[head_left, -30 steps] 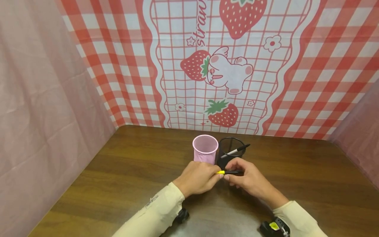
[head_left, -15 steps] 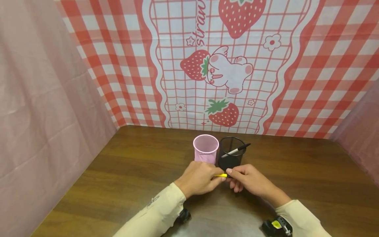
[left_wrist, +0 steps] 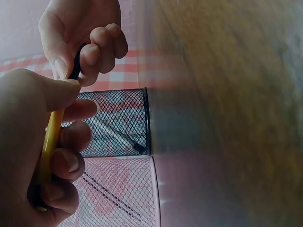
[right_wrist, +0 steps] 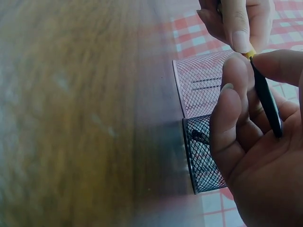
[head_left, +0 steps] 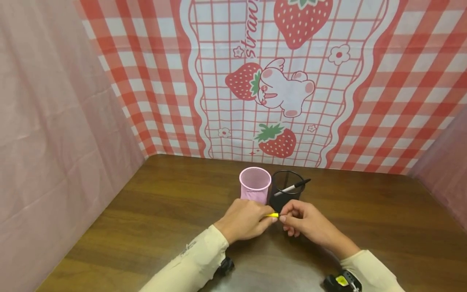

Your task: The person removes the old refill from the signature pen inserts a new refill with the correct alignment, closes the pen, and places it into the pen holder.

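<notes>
Over the table, my left hand (head_left: 243,219) grips the yellow barrel of a pen (left_wrist: 51,142), its fingers curled round it. My right hand (head_left: 310,224) meets it from the other side, thumb and fingertips pinching the pen's black tapered end (right_wrist: 265,97). That end runs back toward the right palm in the right wrist view. A short yellow stretch shows between the two hands in the head view. Close behind them stand a pink mesh cup (head_left: 255,195) and a black mesh cup (head_left: 284,200), side by side. Fingers cover much of the barrel.
A white pen with a black end (head_left: 291,188) leans in the black cup, poking past its rim. The brown wooden table (head_left: 175,190) ends at a red-and-white checked cloth (head_left: 157,81). Pink cloth (head_left: 54,121) hangs at the left.
The right hand's fingers have shifted along the black end, the thumb first coming over it, then pinching near the yellow part. Less black shows between the hands. The left hand stays nearly still.
</notes>
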